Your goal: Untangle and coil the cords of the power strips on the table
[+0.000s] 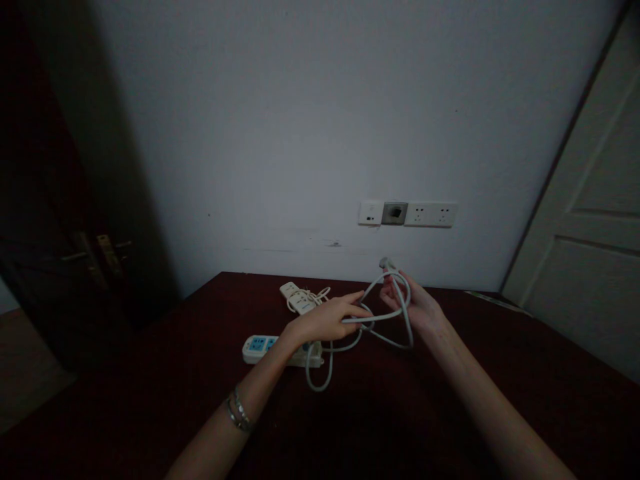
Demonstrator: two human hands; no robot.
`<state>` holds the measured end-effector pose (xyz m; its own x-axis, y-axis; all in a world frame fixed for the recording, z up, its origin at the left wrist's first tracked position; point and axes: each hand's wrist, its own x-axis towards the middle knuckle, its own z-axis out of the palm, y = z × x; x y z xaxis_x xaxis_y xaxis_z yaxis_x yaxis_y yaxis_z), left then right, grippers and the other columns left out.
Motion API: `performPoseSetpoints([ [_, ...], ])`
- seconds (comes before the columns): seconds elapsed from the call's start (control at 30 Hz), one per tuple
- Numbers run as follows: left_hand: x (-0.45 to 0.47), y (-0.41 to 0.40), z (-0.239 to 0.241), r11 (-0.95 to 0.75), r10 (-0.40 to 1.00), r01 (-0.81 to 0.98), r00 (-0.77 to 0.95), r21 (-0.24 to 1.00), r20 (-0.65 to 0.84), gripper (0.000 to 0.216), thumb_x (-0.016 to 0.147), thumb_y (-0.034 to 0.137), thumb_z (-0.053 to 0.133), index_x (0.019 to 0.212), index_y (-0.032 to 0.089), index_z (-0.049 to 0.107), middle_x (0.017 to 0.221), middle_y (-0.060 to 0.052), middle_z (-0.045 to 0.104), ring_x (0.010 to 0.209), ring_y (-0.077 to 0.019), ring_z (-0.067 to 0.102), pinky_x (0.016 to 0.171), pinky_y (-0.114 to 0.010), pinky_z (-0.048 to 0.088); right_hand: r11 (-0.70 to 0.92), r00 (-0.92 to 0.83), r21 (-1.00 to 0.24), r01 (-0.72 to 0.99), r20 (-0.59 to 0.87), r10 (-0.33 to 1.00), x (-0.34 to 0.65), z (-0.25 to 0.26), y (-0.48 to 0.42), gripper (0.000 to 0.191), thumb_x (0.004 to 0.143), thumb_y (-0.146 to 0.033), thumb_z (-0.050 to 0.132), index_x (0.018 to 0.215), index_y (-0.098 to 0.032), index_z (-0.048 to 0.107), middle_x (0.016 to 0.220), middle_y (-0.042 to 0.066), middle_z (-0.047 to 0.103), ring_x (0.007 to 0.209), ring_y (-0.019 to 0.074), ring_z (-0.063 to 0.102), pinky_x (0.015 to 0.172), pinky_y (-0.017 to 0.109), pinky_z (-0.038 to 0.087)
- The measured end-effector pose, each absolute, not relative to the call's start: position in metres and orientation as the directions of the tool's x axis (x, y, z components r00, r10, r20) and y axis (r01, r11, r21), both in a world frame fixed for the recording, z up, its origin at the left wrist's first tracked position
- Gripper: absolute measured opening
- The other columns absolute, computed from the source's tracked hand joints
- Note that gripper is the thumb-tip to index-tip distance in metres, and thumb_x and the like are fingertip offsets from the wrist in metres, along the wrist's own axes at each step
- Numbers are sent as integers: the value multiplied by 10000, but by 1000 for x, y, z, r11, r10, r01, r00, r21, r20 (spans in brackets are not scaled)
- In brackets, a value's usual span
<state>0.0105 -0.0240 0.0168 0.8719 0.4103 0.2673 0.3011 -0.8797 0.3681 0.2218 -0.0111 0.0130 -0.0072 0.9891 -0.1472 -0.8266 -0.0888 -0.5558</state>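
Observation:
A grey-white power cord (373, 319) hangs in loose loops between my two hands. My left hand (333, 316) is closed on a stretch of it, palm down. Higher and to the right, my right hand (413, 300) grips the cord's plug (387, 264), which points up toward the wall. Under my left forearm lies a white power strip (253, 358) with blue sockets; my arm covers its middle. Just behind, a second, smaller white power strip (290, 291) rests with its own thin cord wound about it, partly hidden by my left hand.
Wall sockets (431, 215) sit in a row above the dark red table (390, 413), beside a grey switch plate (395, 213). A dark door with a metal handle (107, 253) stands at left, a pale panelled door (595, 180) at right. A thin flat strip (497, 302) lies near the table's right back edge.

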Motion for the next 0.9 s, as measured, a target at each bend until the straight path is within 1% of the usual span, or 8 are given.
performPoseSetpoints([
  [0.1, 12, -25, 17, -879, 411, 302, 872, 369, 265, 371, 801, 89, 487, 1140, 208, 581, 1347, -55, 456, 1343, -185, 225, 1059, -358, 261, -76, -8, -599, -797, -116, 993, 226, 15, -10, 220, 877, -172, 443, 728, -182, 605, 542, -32, 588, 470, 56, 530, 482, 161, 477],
  [0.2, 13, -31, 21, -868, 439, 330, 859, 371, 264, 323, 803, 96, 492, 1098, 176, 594, 1277, -83, 515, 1204, -189, 438, 971, -322, 354, -51, 9, -633, -773, -91, 996, 231, 15, -8, 164, 848, -184, 510, 725, -184, 618, 530, -37, 573, 463, 52, 516, 482, 159, 467],
  [0.3, 14, -40, 28, -826, 488, 394, 858, 404, 161, 218, 861, 191, 456, 1018, 156, 603, 849, -43, 668, 795, -137, 607, 746, -261, 437, -41, 37, -664, -747, -103, 994, 236, 12, -4, 161, 852, -184, 507, 743, -182, 625, 509, -35, 560, 446, 58, 503, 457, 166, 448],
  [0.33, 15, -44, 29, -810, 505, 418, 854, 413, 125, 215, 882, 235, 434, 992, 154, 600, 716, -19, 649, 680, -122, 592, 679, -244, 431, -35, 56, -688, -725, -110, 992, 239, 10, -2, 160, 852, -186, 506, 749, -181, 629, 501, -34, 558, 440, 63, 501, 450, 175, 445],
  [0.4, 18, -51, 31, -800, 533, 454, 838, 392, 116, 255, 908, 303, 388, 937, 152, 591, 620, -5, 606, 586, -110, 553, 607, -230, 404, -17, 102, -734, -679, -117, 988, 244, 4, 3, 136, 837, -191, 526, 759, -181, 637, 499, -31, 563, 434, 73, 501, 447, 190, 444],
  [0.57, 23, -71, 23, -819, 573, 541, 787, 191, 229, 323, 929, 357, 307, 884, 157, 556, 741, -51, 615, 645, -139, 555, 579, -246, 376, 21, 206, -764, -645, -148, 967, 259, -13, 15, 69, 766, -165, 600, 718, -202, 632, 556, -36, 614, 454, 75, 514, 449, 180, 445],
  [0.73, 14, -97, 15, -781, 614, 625, 770, -11, 172, 342, 931, 369, 250, 964, 162, 520, 682, -62, 607, 575, -174, 571, 488, -259, 343, 76, 304, -756, -650, -166, 938, 276, -24, 25, 125, 765, -113, 576, 695, -212, 603, 648, -51, 661, 467, 61, 517, 456, 160, 451],
  [0.9, 1, -121, 9, -809, 543, 561, 828, -179, 143, 316, 920, 313, 261, 976, 136, 516, 603, -80, 596, 446, -162, 524, 420, -268, 273, 116, 390, -752, -648, -197, 900, 301, -28, 33, 172, 777, -86, 530, 669, -210, 581, 598, -59, 636, 464, 52, 532, 466, 144, 448],
])
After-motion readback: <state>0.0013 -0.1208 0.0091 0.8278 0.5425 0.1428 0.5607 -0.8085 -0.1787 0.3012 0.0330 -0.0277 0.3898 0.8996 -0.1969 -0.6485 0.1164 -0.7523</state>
